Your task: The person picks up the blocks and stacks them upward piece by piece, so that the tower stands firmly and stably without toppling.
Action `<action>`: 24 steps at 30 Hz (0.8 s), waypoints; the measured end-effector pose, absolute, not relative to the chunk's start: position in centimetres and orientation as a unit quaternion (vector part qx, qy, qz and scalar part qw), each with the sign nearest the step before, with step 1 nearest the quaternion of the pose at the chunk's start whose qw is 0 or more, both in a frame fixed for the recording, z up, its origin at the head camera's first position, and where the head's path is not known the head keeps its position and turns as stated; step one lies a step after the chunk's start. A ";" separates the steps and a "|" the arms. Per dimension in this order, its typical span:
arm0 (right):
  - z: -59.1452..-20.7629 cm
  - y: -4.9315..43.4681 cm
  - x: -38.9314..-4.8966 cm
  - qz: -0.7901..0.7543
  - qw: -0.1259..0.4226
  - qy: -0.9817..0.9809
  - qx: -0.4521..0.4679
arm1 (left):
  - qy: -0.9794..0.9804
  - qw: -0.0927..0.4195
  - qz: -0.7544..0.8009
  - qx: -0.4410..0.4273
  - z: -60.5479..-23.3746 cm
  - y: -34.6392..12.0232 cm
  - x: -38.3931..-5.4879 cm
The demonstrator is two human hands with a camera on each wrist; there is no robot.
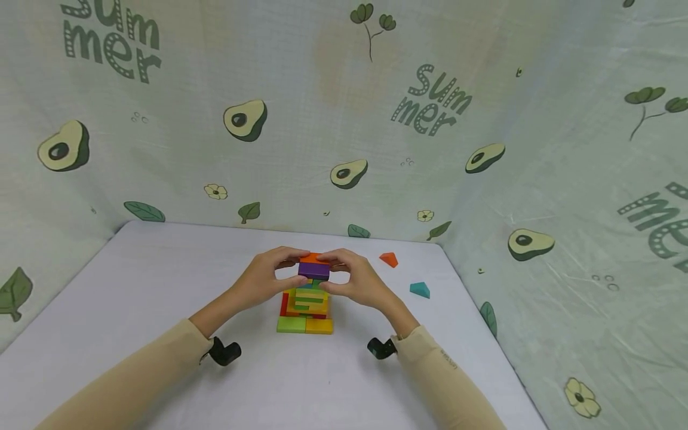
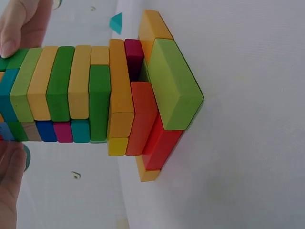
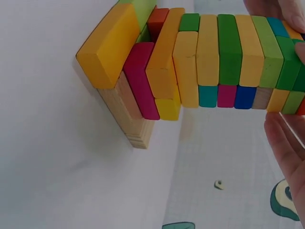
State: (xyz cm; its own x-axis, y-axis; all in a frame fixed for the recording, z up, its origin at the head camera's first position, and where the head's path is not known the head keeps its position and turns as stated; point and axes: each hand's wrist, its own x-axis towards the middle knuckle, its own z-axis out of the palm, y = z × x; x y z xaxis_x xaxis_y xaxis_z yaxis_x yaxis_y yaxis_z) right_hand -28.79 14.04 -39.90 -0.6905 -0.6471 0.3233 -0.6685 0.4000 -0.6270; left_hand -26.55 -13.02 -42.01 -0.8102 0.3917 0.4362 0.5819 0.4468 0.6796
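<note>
A tower of colourful blocks (image 1: 310, 298) stands upright on the table, with a purple block (image 1: 314, 272) and an orange block (image 1: 312, 258) at its top. From the left, my left hand (image 1: 269, 276) holds this top part, fingertips at the orange block and thumb at the purple one. On the other side, my right hand (image 1: 355, 278) grips the same part, its thumb lower, by a green block (image 2: 18, 58). Both wrist views crop off the top. A lime block (image 1: 291, 325) and a yellow block (image 1: 319, 326) form the front of the base.
To the right of the tower lie an orange angular piece (image 1: 389, 259) and, nearer, a teal angular piece (image 1: 420, 289). The white table (image 1: 177, 269) meets a printed cloth (image 1: 301, 77) at the back and along the right side.
</note>
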 end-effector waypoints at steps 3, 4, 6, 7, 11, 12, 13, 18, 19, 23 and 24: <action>-39.6 14.7 -28.8 0.366 0.008 -0.840 0.401 | -0.845 0.106 -0.440 -0.283 -42.0 -13.1 -26.5; -39.5 15.1 -28.8 0.362 0.008 -0.842 0.401 | -0.846 0.106 -0.440 -0.282 -42.0 -13.1 -26.5; -39.4 16.2 -29.1 0.360 0.008 -0.847 0.390 | -0.848 0.104 -0.439 -0.280 -42.0 -13.0 -26.5; -39.4 16.9 -29.3 0.358 0.009 -0.852 0.381 | -0.848 0.103 -0.438 -0.278 -42.0 -13.0 -26.5; -39.9 20.0 -31.2 0.344 0.026 -0.875 0.340 | -0.851 0.103 -0.436 -0.275 -41.8 -13.0 -26.6; -40.2 20.9 -31.8 0.337 0.032 -0.882 0.326 | -0.851 0.103 -0.435 -0.274 -41.8 -13.0 -26.6; -40.5 21.7 -32.5 0.331 0.037 -0.890 0.311 | -0.852 0.104 -0.434 -0.273 -41.8 -13.0 -26.6; -42.3 25.3 -35.9 0.319 0.041 -0.918 0.232 | -0.854 0.105 -0.431 -0.273 -41.8 -13.0 -26.5; -42.7 25.9 -36.5 0.316 0.038 -0.923 0.215 | -0.854 0.105 -0.431 -0.273 -41.9 -13.0 -26.5; -43.9 27.3 -38.3 0.297 0.024 -0.940 0.166 | -0.852 0.105 -0.432 -0.275 -41.9 -12.9 -26.5; -44.2 27.6 -38.6 0.293 0.022 -0.942 0.161 | -0.852 0.105 -0.433 -0.276 -41.8 -12.9 -26.5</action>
State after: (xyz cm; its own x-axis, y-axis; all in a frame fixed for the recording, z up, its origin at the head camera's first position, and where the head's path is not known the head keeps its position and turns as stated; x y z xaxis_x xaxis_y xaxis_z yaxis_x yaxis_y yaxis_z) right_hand -38.65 27.60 -44.18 -0.9475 -0.2897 0.1353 -0.3154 0.7773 -0.5443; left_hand -26.54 -12.91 -41.84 -0.8253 0.3797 0.4180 0.5615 0.4723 0.6795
